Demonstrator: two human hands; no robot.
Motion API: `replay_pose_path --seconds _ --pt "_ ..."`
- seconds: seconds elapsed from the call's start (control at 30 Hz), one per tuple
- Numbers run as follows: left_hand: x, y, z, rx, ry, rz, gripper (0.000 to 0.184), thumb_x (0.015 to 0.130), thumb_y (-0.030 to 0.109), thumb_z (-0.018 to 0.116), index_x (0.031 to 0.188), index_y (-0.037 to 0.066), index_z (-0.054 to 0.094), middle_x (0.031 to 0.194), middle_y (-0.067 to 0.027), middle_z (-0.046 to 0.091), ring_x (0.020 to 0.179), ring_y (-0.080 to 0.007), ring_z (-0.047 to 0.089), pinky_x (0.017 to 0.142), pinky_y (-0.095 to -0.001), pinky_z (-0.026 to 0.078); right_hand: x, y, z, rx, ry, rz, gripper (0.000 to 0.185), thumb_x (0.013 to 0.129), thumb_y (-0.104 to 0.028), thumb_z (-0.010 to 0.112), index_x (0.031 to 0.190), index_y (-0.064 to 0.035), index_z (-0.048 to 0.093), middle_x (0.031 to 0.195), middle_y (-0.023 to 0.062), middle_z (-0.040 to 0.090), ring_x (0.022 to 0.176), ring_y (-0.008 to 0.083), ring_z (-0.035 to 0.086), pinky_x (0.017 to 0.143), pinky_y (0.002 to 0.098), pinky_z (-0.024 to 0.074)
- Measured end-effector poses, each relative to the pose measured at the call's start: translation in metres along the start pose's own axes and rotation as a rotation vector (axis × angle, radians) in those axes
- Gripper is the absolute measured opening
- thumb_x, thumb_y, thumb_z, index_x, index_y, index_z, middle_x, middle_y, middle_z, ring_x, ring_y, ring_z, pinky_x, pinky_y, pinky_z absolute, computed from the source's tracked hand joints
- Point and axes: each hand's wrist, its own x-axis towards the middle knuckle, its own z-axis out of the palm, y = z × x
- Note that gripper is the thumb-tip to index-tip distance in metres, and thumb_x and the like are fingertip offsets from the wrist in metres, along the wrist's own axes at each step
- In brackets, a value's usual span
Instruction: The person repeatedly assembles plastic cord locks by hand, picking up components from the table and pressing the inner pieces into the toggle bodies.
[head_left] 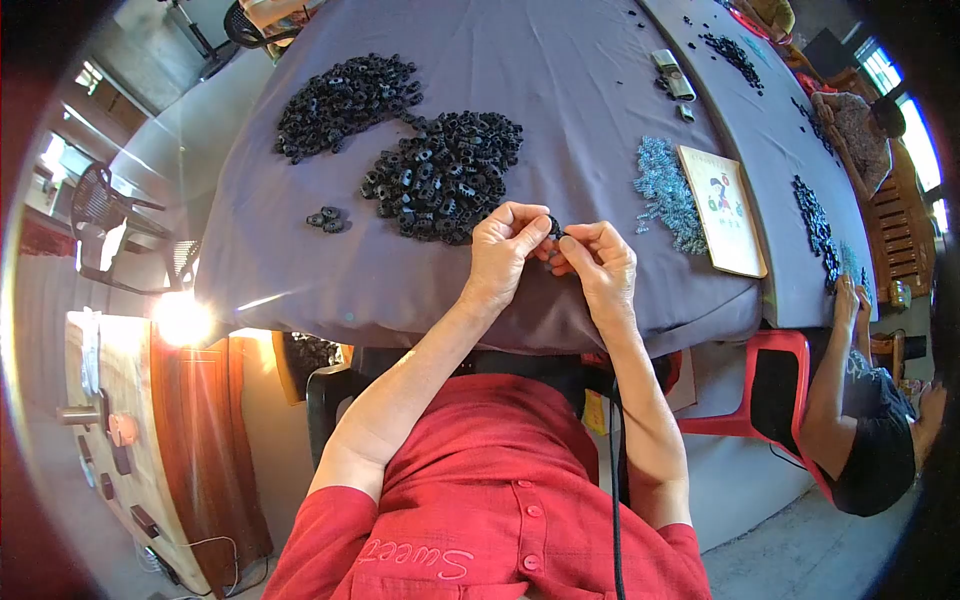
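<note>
My left hand (503, 250) and my right hand (603, 268) meet in front of me at the near part of the cloth-covered table. Between their fingertips is a small black plastic piece (555, 228), pinched from both sides and partly covered by the fingers. Just beyond my left hand lies a large heap of small black plastic pieces (440, 175). Farther back, to its left, is a second heap of similar pieces (345, 100). A few loose black pieces (325, 219) sit apart at the left. Off to the right of my right hand spreads a pile of tiny bluish, see-through pieces (665, 195).
A booklet (724, 210) lies beside the bluish pile. Behind it is a light-coloured packet (673, 75). At the far right, another person's hands (850, 300) work near more black pieces (817, 230). A red chair (745, 400) and a wooden cabinet (215, 440) flank my seat.
</note>
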Motion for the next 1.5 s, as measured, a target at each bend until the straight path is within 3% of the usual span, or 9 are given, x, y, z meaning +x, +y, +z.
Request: replay_pose_path --seconds 0.93,1.23,1.5 --pt "-0.009 0.006 0.003 0.245 -0.058 0.085 0.010 0.083 0.005 0.063 0.093 0.003 0.061 0.073 -0.0015 0.061 0.060 -0.0070 0.054 0.055 -0.0204 0.045 -0.002 0.006 -0.001 -0.068 0.021 -0.083 0.008 0.082 0.000 0.059 0.076 -0.0013 0.053 0.067 0.0034 0.059 0.056 0.0076 0.057 0.049 0.0213 0.0473" --pt "-0.005 0.006 0.001 0.072 0.000 0.016 0.012 0.082 0.004 0.065 0.092 0.004 0.059 0.074 -0.0004 0.059 0.059 -0.0054 0.052 0.052 -0.0192 0.043 -0.003 0.000 0.006 -0.053 -0.030 -0.024 0.009 0.081 0.000 0.062 0.084 -0.0006 0.053 0.071 0.0027 0.059 0.062 0.0073 0.057 0.055 0.0204 0.0481" --pt "-0.005 0.013 0.002 0.120 -0.135 -0.017 0.024 0.079 0.002 0.063 0.101 0.004 0.054 0.073 0.0017 0.055 0.055 -0.0032 0.046 0.048 -0.0162 0.037 -0.001 -0.008 -0.011 -0.391 -0.168 -0.151 0.036 0.068 0.003 0.070 0.102 -0.0028 0.059 0.087 0.0021 0.057 0.064 0.0068 0.051 0.058 0.0210 0.0437"
